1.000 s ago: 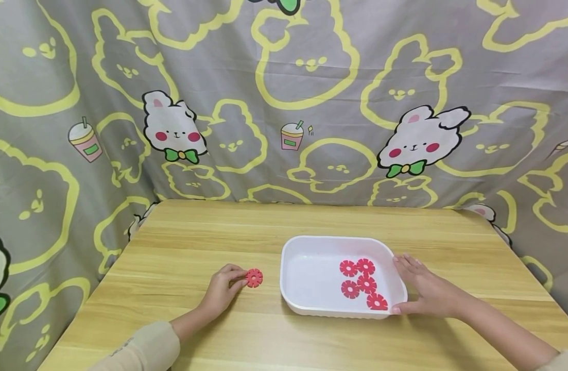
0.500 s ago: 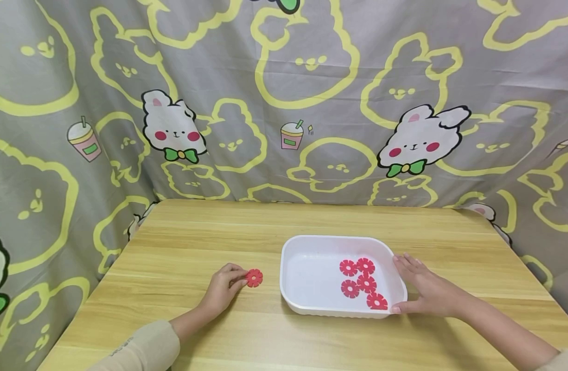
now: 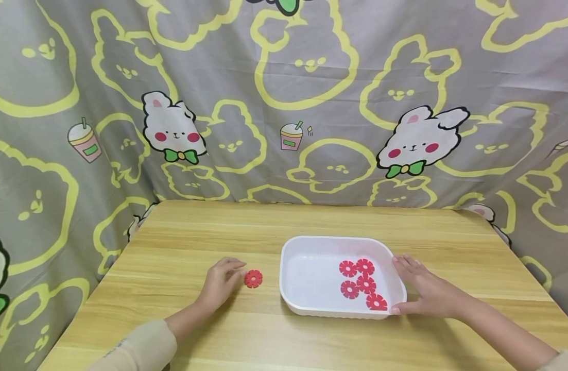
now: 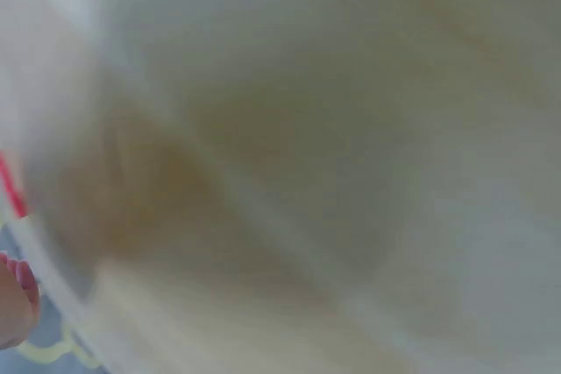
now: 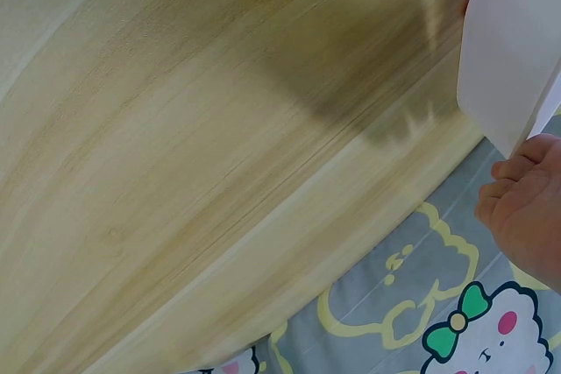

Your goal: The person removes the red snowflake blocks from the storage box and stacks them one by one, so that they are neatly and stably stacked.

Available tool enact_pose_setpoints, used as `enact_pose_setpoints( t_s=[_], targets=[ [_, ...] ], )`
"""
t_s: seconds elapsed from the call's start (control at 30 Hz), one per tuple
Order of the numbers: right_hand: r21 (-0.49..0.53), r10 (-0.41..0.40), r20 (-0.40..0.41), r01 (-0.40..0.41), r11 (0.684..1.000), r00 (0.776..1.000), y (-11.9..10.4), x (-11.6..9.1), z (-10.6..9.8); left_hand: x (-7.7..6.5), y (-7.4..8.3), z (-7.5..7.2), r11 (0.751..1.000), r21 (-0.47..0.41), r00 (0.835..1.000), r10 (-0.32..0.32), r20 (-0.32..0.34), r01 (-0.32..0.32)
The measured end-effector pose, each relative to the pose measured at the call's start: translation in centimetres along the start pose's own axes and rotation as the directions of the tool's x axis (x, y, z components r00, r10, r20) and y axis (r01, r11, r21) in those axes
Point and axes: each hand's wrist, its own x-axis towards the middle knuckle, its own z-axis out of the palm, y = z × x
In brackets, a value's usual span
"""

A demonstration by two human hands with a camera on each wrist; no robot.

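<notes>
A red notched plastic disc [image 3: 253,279] with a hole in its middle lies flat on the wooden table. Just left of it is my left hand [image 3: 221,282], fingertips bent over the table with a small gap to the disc and nothing held. My right hand [image 3: 427,291] holds the right end of a white plastic tub [image 3: 307,310], thumb at the near corner and fingers along the far part of the rim. Inside the tub, several matching red discs [image 3: 350,289] lie toward the right side. In the right wrist view, the fingers [image 5: 513,177] meet the tub's edge.
The wooden table [image 3: 228,221] runs back to a grey curtain [image 3: 274,170] printed with yellow outlines and white rabbits. Curtain also hangs at both sides. The left wrist view is mostly blurred, with a thin red edge [image 4: 10,186] at its left.
My left hand has let go of the red disc and drawn back slightly to the left, its fingers loosened. The right hand and the tub have stayed put.
</notes>
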Motion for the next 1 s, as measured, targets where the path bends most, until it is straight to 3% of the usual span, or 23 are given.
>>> enact_pose_setpoints(
  t_s=[0.2, 0.47, 1.0],
  targets=[
    [-0.011, -0.005, 0.003, 0.005, 1.000, 1.000, -0.1, 0.0, -0.1, 1.6, 2.6, -0.4, 0.996, -0.089, 0.999, 0.017, -0.031, -0.020],
    [-0.004, -0.016, -0.013, 0.016, 1.000, 1.000, 0.0, 0.0, 0.0, 3.2, 6.3, 0.2, 0.976, -0.212, 0.998, 0.041, -0.054, -0.051],
    [0.012, -0.015, -0.008, 0.015, 1.000, 1.000, 0.2, 0.1, 0.1, 4.3, 9.5, 4.0, 0.947, -0.309, 0.995, 0.097, -0.003, -0.093]
  ],
)
